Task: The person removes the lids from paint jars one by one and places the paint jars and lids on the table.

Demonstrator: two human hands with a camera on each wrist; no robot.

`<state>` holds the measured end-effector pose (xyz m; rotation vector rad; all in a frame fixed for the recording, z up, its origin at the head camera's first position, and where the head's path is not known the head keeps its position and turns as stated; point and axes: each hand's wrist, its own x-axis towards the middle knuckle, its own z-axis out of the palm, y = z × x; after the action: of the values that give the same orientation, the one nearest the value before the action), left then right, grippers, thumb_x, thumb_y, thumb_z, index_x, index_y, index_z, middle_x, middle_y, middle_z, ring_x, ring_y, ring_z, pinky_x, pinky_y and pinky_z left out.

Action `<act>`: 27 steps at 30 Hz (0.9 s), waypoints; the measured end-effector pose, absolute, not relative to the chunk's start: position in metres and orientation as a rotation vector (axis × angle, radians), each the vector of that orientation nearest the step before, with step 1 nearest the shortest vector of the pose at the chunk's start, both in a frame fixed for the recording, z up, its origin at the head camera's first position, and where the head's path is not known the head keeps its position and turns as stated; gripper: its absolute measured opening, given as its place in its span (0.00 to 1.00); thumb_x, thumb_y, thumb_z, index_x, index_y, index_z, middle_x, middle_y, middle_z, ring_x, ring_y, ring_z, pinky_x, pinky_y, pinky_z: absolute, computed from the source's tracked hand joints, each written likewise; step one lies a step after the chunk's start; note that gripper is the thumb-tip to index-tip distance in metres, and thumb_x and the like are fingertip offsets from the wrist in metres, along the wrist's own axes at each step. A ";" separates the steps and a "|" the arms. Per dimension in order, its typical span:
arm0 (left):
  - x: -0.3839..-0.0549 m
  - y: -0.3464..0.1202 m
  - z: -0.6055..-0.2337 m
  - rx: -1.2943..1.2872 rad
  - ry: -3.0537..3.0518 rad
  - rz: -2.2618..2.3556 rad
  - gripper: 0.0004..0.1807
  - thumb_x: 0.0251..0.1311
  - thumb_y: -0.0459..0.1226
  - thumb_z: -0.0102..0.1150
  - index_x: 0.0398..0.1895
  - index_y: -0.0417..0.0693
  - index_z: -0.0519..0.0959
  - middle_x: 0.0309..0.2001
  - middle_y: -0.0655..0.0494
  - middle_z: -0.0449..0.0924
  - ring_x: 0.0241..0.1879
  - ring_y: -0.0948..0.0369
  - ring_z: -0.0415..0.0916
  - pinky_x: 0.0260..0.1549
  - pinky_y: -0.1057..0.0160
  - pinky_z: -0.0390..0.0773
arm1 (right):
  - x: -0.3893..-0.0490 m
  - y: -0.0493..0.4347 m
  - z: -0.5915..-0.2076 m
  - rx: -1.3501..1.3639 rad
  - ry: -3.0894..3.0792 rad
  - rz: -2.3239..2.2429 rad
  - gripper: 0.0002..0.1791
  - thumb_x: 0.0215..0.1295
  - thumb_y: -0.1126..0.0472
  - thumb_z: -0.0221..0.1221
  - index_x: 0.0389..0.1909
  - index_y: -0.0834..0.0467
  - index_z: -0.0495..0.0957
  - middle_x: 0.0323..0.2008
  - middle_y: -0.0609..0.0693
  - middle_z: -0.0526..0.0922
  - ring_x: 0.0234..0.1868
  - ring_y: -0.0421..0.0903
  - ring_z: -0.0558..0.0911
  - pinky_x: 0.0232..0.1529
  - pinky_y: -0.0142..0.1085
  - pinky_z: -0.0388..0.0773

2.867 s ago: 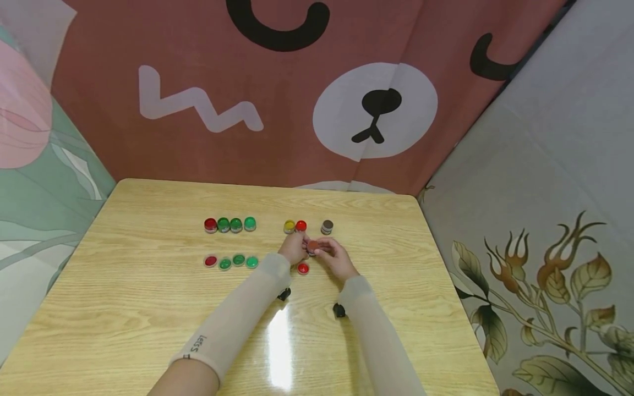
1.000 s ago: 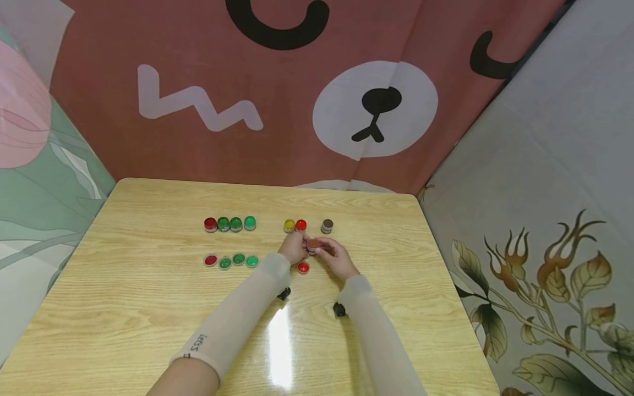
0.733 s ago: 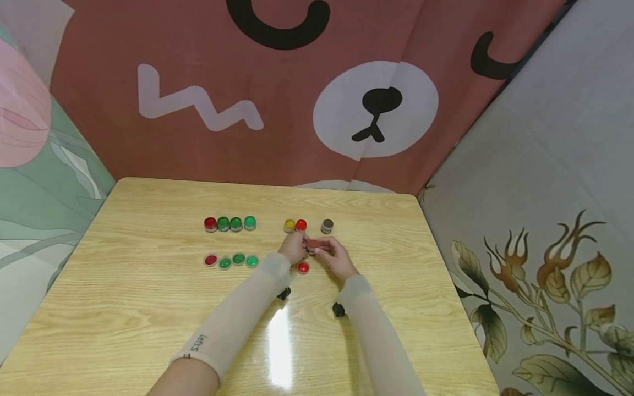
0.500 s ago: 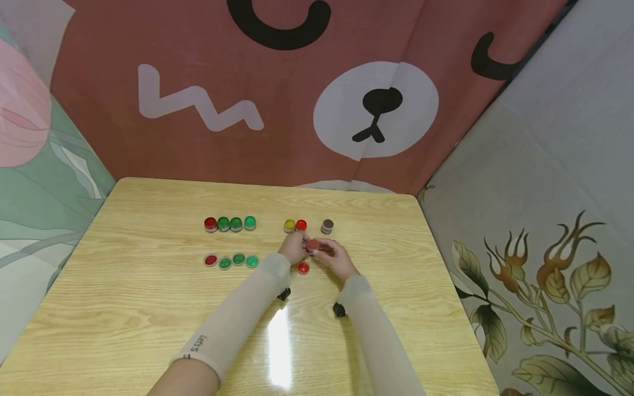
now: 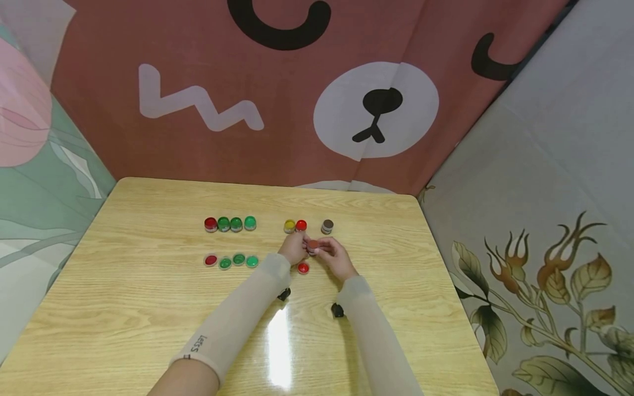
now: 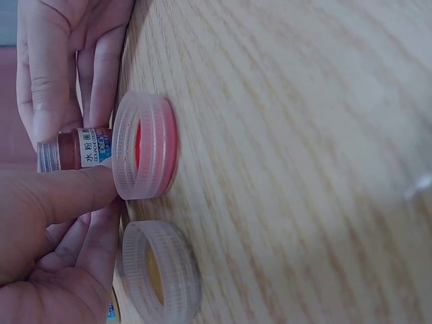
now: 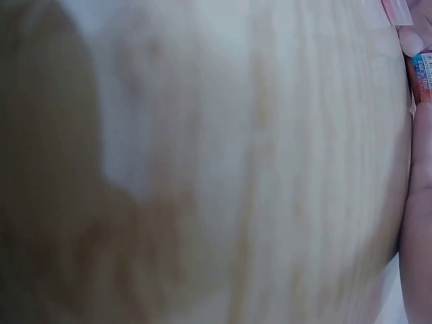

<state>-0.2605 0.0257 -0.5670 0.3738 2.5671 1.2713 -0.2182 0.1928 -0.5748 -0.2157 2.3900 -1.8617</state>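
Observation:
Both hands meet on a small gouache jar with reddish-brown paint, upright between them. In the left wrist view, a clear ridged cap sits on its top and a printed label faces the camera. My left hand grips the jar low from the left, a fingertip at the label. From the right, my right hand pinches it near the cap with thumb and fingers. Just in front, a red-stained lid lies open side up. A yellow-stained lid lies beside it, hidden by the left hand in the head view.
Behind the hands stand a yellow jar, a red jar and a brown jar. Farther left, a dark red jar and several green ones form a row, with matching lids in front. A patterned curtain hangs behind the table.
Both hands stay around the brown jar in nearly the same place, with only slight shifts of the right wrist. Other jars and lids have not moved.

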 end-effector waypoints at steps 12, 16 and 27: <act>-0.260 0.026 -0.565 0.354 2.574 1.255 0.17 0.51 0.18 0.67 0.46 0.33 0.81 0.39 0.47 0.84 0.41 0.55 0.79 0.46 0.60 0.82 | -0.230 0.199 -0.604 -0.252 2.414 -1.831 0.17 0.75 0.63 0.57 0.61 0.62 0.77 0.55 0.58 0.82 0.55 0.49 0.80 0.57 0.36 0.79; -0.261 0.026 -0.566 0.353 2.578 1.253 0.17 0.51 0.18 0.68 0.46 0.34 0.81 0.39 0.47 0.84 0.42 0.55 0.80 0.47 0.60 0.82 | -0.228 0.198 -0.596 -0.235 2.369 -1.850 0.18 0.75 0.64 0.56 0.63 0.65 0.76 0.58 0.60 0.80 0.58 0.51 0.79 0.61 0.39 0.77; -0.261 0.028 -0.568 0.316 2.542 1.275 0.14 0.54 0.20 0.68 0.44 0.35 0.82 0.37 0.49 0.84 0.40 0.58 0.80 0.46 0.61 0.83 | -0.219 0.195 -0.573 -0.239 2.420 -1.747 0.23 0.71 0.64 0.62 0.65 0.64 0.75 0.55 0.59 0.79 0.56 0.52 0.80 0.62 0.46 0.76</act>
<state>-0.2615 0.0275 -0.5677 0.3158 2.5418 1.2748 -0.2187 0.1950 -0.5730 -0.2393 2.4204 -1.7470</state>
